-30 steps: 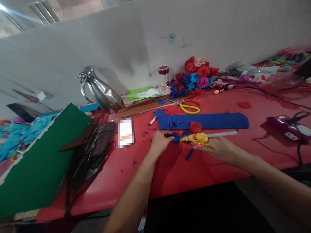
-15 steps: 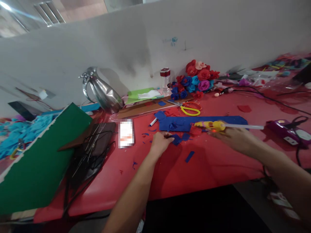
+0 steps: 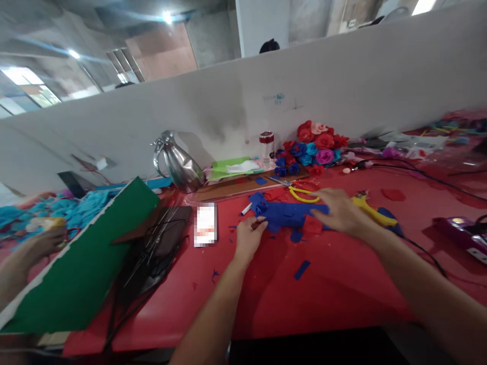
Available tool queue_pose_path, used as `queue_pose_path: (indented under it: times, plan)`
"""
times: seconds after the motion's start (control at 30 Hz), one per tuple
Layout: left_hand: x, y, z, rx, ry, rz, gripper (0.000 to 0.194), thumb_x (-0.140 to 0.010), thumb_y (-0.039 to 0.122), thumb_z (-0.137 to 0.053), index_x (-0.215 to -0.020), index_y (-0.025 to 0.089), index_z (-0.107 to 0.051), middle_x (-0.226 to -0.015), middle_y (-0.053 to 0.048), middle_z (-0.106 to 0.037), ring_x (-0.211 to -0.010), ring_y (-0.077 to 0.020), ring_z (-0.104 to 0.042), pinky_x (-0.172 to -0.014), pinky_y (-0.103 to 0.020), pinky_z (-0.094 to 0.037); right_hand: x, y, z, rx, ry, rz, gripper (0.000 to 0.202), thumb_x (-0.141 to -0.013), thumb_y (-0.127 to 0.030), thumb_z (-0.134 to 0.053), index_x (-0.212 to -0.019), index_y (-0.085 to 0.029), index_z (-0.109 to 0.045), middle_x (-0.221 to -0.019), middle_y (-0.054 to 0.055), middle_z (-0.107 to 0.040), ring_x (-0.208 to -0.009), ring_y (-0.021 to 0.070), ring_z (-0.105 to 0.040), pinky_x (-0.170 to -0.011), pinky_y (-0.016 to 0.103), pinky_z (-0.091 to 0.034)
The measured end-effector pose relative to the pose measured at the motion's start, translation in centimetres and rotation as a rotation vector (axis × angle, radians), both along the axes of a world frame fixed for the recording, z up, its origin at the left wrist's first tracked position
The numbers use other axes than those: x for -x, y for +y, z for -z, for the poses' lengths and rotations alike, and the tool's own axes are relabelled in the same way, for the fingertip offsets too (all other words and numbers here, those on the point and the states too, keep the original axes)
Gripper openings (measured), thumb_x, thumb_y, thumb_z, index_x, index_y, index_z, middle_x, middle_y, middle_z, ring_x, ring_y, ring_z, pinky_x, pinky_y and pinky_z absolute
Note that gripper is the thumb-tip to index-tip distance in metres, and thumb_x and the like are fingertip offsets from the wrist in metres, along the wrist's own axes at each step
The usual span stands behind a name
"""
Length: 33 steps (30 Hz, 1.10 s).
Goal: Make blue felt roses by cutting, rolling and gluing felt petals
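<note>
My left hand (image 3: 251,229) is closed in a pinch on a small blue cut piece (image 3: 273,226) of paper or cloth, partly hidden by the fingers. My right hand (image 3: 337,210) hangs over the blue strip (image 3: 291,212), fingers apart and holding nothing. A red cut piece (image 3: 312,224) lies just below its fingertips. To its right rests the yellow glue gun (image 3: 375,212) on the red tabletop. Yellow-handled scissors (image 3: 304,195) lie behind the strip, and a white marker (image 3: 246,209) is near my left hand.
A steel jug (image 3: 180,165), a red-lidded glass bottle (image 3: 267,151) and a pile of handmade flowers (image 3: 319,144) stand along the wall. A phone (image 3: 205,225) lies left. Beyond a green board (image 3: 87,263) is another person's hand (image 3: 49,241). A purple box (image 3: 466,235) sits right.
My right hand has let go of the glue gun, which now lies on the table, and has moved left with its fingers apart. The view has tilted up; another person's hand appears at left.
</note>
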<state>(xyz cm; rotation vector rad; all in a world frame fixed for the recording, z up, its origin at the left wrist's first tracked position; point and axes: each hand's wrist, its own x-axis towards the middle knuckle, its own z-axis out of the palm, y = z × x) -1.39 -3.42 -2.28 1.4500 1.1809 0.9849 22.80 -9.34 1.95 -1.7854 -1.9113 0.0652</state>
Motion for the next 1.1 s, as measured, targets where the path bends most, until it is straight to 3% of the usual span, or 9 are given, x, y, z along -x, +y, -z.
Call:
queue_pose_path:
  times: [0.1, 0.23, 0.4, 0.53, 0.6, 0.73, 0.9, 1.0, 1.1]
  plan:
    - [0.2, -0.1, 0.4, -0.099, 0.083, -0.024, 0.012, -0.074, 0.021, -0.063, -0.078, 0.015, -0.072, -0.069, -0.001, -0.069, -0.064, -0.0145, -0.059, -0.069, -0.027, -0.048, 5.3, 1.8, -0.2, 0.193, 0.039, -0.201, 0.040, -0.081, -0.033, -0.063, -0.119, -0.022, -0.067, -0.123, 0.011, -0.068, -0.115, 0.0295, -0.060, -0.098, 0.046, -0.045]
    - [0.4, -0.5, 0.5, -0.197, 0.189, -0.068, 0.012, -0.077, 0.024, -0.060, -0.072, 0.017, -0.068, -0.068, -0.001, -0.067, -0.063, -0.0146, -0.054, -0.064, -0.026, -0.045, 9.1, 3.2, -0.5, 0.273, 0.046, -0.173, 0.025, -0.078, -0.030, -0.059, -0.095, -0.024, -0.076, -0.107, 0.010, -0.075, -0.109, 0.0306, -0.063, -0.089, 0.040, -0.045]
    - [-0.4, -0.8, -0.5, -0.169, 0.144, -0.014, 0.007, -0.076, 0.024, -0.062, -0.080, 0.018, -0.064, -0.069, 0.001, -0.062, -0.061, -0.0131, -0.049, -0.060, -0.024, -0.041, 7.4, 3.8, -0.1, 0.222, 0.155, -0.138, 0.019, -0.076, -0.026, -0.055, -0.068, -0.022, -0.072, -0.080, 0.007, -0.075, -0.082, 0.0231, -0.066, -0.073, 0.031, -0.044]
    - [-1.4, -0.8, -2.4, -0.162, -0.021, -0.026, 0.020, -0.083, 0.037, -0.060, -0.093, 0.020, -0.057, -0.086, -0.001, -0.063, -0.055, -0.0088, -0.040, -0.055, -0.022, -0.036, 4.9, 4.0, 0.1, 0.137, 0.314, -0.025, 0.034, -0.081, -0.036, -0.048, -0.055, -0.021, -0.064, -0.065, 0.003, -0.067, -0.064, 0.0177, -0.059, -0.061, 0.028, -0.039]
    - [-2.1, -0.7, -3.4, -0.130, -0.127, 0.003, 0.023, -0.087, 0.044, -0.053, -0.088, 0.021, -0.053, -0.083, 0.000, -0.060, -0.051, -0.0074, -0.035, -0.051, -0.022, -0.033, 3.9, 3.9, 0.0, 0.083, 0.586, 0.094, 0.037, -0.079, -0.044, -0.051, -0.051, -0.021, -0.061, -0.059, 0.001, -0.063, -0.060, 0.0169, -0.055, -0.058, 0.028, -0.037]
    - [-4.2, -0.1, -4.5, -0.046, -0.388, 0.039, 0.032, -0.078, 0.048, -0.067, -0.083, 0.020, -0.053, -0.075, 0.003, -0.055, -0.053, -0.0056, -0.037, -0.053, -0.020, -0.033, 3.3, 3.7, -0.4, 0.033, 1.263, 0.290, 0.028, -0.061, -0.050, -0.069, -0.057, -0.021, -0.067, -0.055, -0.002, -0.062, -0.057, 0.0158, -0.053, -0.055, 0.028, -0.038]
    - [-5.2, 0.5, -3.4, 0.120, -0.584, -0.003, 0.035, -0.062, 0.043, -0.081, -0.072, 0.018, -0.058, -0.071, 0.003, -0.058, -0.062, -0.0073, -0.050, -0.065, -0.022, -0.042, 4.4, 3.5, -0.7, 0.005, 1.509, 0.342, 0.031, -0.051, -0.049, -0.079, -0.056, -0.021, -0.066, -0.057, -0.001, -0.063, -0.058, 0.0156, -0.054, -0.055, 0.028, -0.041]
    - [-4.6, 0.8, -2.4, 0.210, -0.603, -0.084, 0.034, -0.053, 0.037, -0.086, -0.068, 0.018, -0.062, -0.077, 0.001, -0.066, -0.076, -0.0112, -0.061, -0.077, -0.026, -0.047, 5.3, 3.2, -0.5, 0.040, 1.546, 0.318, 0.033, -0.052, -0.050, -0.080, -0.057, -0.021, -0.065, -0.058, 0.000, -0.062, -0.058, 0.0150, -0.053, -0.056, 0.028, -0.043]
    - [-4.1, 1.0, -1.8, 0.229, -0.561, -0.141, 0.030, -0.051, 0.032, -0.087, -0.067, 0.017, -0.066, -0.080, -0.001, -0.071, -0.081, -0.0125, -0.065, -0.080, -0.026, -0.047, 5.7, 3.0, -0.2, 0.075, 1.509, 0.282, 0.035, -0.057, -0.054, -0.076, -0.058, -0.021, -0.064, -0.057, -0.001, -0.059, -0.057, 0.0143, -0.050, -0.057, 0.028, -0.043]
